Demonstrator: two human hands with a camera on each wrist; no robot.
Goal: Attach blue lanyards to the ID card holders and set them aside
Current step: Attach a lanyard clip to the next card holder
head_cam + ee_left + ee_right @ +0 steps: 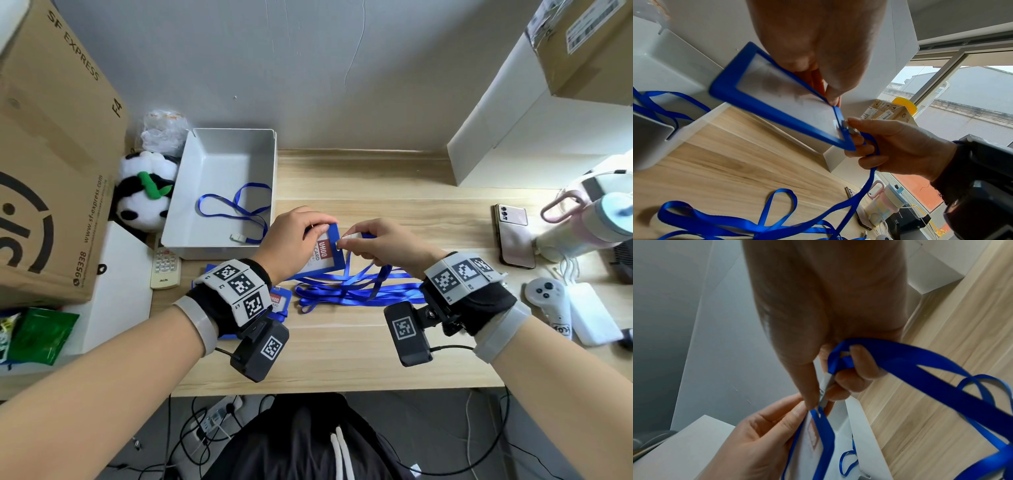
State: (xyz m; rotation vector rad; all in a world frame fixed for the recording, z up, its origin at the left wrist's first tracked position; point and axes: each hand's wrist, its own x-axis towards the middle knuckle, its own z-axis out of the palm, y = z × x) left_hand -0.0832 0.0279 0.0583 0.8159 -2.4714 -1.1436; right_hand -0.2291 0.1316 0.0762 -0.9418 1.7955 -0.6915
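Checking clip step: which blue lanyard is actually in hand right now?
The lanyard whose clip the right hand pinches at the card holder held by the left hand. One other lanyard lies untouched in the white bin.

A light wood-grain worktop (pixel 376 349) is shown. Directly on it are located a white tray (pixel 178 219), loose blue lanyards (pixel 359 291), spare card holders (pixel 279 301), a remote control (pixel 165 269), a phone (pixel 513 240) and a game controller (pixel 548 298).
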